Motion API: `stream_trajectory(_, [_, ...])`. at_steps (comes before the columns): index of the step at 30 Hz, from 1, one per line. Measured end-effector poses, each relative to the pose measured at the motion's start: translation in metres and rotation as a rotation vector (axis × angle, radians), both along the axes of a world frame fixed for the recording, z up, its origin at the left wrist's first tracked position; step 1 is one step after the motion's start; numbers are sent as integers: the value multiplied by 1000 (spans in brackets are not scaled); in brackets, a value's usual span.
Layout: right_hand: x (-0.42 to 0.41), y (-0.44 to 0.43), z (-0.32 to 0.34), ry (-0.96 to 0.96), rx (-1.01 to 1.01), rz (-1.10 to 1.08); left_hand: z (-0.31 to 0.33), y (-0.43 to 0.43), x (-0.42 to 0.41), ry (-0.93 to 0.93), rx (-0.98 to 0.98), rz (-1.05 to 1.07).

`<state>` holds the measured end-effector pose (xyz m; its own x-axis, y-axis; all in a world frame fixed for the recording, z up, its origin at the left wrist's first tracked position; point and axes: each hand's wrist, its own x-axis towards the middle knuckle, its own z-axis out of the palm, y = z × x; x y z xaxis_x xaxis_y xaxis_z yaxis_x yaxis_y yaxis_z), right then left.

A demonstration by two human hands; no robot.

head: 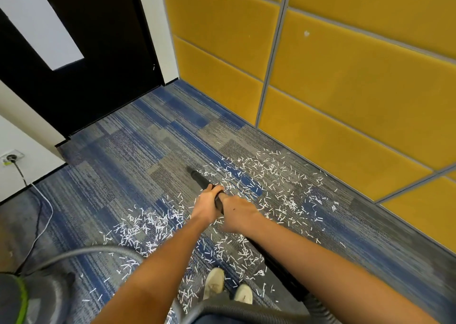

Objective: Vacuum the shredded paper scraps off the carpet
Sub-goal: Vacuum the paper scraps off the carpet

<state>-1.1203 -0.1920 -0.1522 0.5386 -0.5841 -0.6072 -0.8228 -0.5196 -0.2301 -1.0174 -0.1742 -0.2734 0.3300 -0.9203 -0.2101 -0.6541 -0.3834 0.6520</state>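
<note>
**Both hands gripping the wand amid scattered scraps**

Yellow padded wall panels (pixel 345 89) are bordering the carpet (pixel 123 156) on the right, and a black door (pixel 103 52) is standing at the far corner. A cord (pixel 23 176) is trailing from a wall socket (pixel 11 157) toward the vacuum canister (pixel 14 296) at lower left, whose grey hose (pixel 98 251) is curving across the floor. White paper scraps (pixel 271 175) are lying strewn around the black wand (pixel 199 178) and two pale shoes (pixel 214 281). The left hand (pixel 206 206) and right hand (pixel 238 214) are both curling round the wand, close together, its tip angling down toward the carpet.
</note>
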Motion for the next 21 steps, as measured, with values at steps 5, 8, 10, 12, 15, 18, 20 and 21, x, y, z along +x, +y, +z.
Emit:
stream_trajectory(5, [-14, -10, 4, -3, 12, -106, 11, -17, -14, 3, 4, -88])
stream_trajectory(8, [-22, -14, 4, 7, 6, -164, 14, -29, -24, 22, -4, -156])
stream_trajectory(10, [-30, -16, 5, 22, -1, -191, 15, -35, -35, 47, 2, -198])
stream_trajectory(12, [-40, -18, 7, 34, -7, -204, 16, -40, -45, 48, 7, -231])
stream_trajectory(15, [-50, -20, 12, 32, -8, -197, 18, -41, -54, 24, 10, -248])
stream_trajectory(18, [-53, -16, 13, 30, -10, -159, 18, -34, -53, 0, 0, -243])
stream_trajectory(20, [-52, -12, 13, 19, -4, -126, 20, -27, -50, -26, 0, -235])
stream_trajectory(21, [-51, -11, 13, 15, 0, -108, 20, -24, -48, -35, -1, -227])
